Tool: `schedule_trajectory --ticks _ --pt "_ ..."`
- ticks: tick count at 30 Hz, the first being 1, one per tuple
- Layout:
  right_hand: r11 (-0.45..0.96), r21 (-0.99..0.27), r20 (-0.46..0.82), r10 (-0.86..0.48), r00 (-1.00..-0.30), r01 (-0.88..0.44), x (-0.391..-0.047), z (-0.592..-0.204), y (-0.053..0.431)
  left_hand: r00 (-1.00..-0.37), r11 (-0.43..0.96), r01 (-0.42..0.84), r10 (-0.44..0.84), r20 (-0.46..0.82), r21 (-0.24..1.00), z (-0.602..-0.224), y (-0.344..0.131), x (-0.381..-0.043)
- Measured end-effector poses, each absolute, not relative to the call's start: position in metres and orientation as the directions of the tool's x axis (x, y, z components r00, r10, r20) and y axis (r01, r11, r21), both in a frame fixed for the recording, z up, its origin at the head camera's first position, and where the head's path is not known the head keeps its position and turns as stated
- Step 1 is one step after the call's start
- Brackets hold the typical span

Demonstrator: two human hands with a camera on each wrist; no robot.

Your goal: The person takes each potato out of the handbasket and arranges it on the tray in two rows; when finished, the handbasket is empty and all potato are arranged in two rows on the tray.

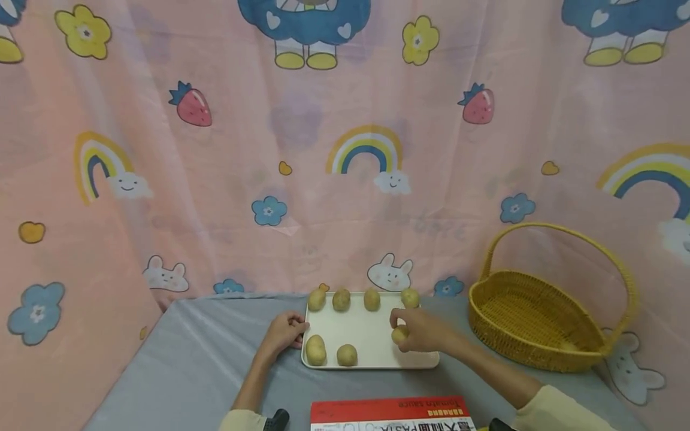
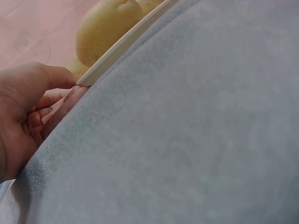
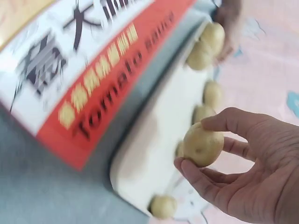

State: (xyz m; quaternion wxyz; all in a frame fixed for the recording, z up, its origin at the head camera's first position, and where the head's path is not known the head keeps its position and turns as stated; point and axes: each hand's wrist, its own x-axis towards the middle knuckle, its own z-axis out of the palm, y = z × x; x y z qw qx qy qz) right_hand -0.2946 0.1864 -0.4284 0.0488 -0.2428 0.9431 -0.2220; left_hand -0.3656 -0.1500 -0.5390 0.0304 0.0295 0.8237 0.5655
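A white rectangular tray lies on the table. My left hand pinches its left rim, thumb on top and fingers underneath, as the left wrist view shows. My right hand holds a small round potato between thumb and fingertips, over the tray's right part. Along the tray's back edge several potatoes stand in a row, one potato near the middle and another potato at the back right corner. At the front left sit a taller potato and a round potato.
A yellow woven basket with a tall handle stands at the right; something pale lies in it. In front of the tray is a red and white box printed "Tomato sauce". Grey cloth covers the table; a patterned pink curtain hangs behind.
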Motion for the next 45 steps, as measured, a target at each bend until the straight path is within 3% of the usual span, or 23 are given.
schedule_trajectory --ticks 9,25,34,45 --pt "0.712 -0.474 0.026 -0.577 -0.816 -0.519 -0.295 -0.449 0.153 -0.997 0.370 0.016 0.080 -0.015 0.929 -0.539 -0.153 -0.365" --pt "0.808 -0.414 -0.101 -0.498 -0.861 -0.419 -0.292 -0.453 0.147 -0.996 0.360 0.032 0.088 0.000 0.932 -0.537 -0.152 -0.364" --pt "0.817 -0.452 -0.156 -0.469 -0.870 -0.359 -0.293 -0.448 0.154 -0.995 0.358 0.031 0.104 -0.007 0.933 -0.542 -0.150 -0.367" --pt "0.797 -0.501 0.012 -0.383 -0.924 -0.337 -0.302 -0.444 0.176 -0.997 0.360 0.006 0.080 -0.024 0.933 -0.541 -0.150 -0.368"
